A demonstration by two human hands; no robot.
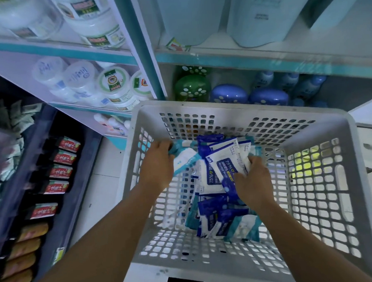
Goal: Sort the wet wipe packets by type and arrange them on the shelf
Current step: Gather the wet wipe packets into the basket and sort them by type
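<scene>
Left hand (157, 164): reaching down into the grey perforated plastic basket (323, 197), fingers curled around a teal-and-white wipe packet (185, 157).
Right hand (251, 181): grasping blue-and-white alcohol wipe packets (224, 162).
Loose wipe packets (225, 221): heaped on the basket floor.

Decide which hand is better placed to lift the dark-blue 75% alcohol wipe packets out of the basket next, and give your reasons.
Probably the right hand: it already grips the 75% alcohol wipe packets at the middle of the white basket. The left hand holds a teal-edged packet, a different type, near the basket's left wall.
</scene>
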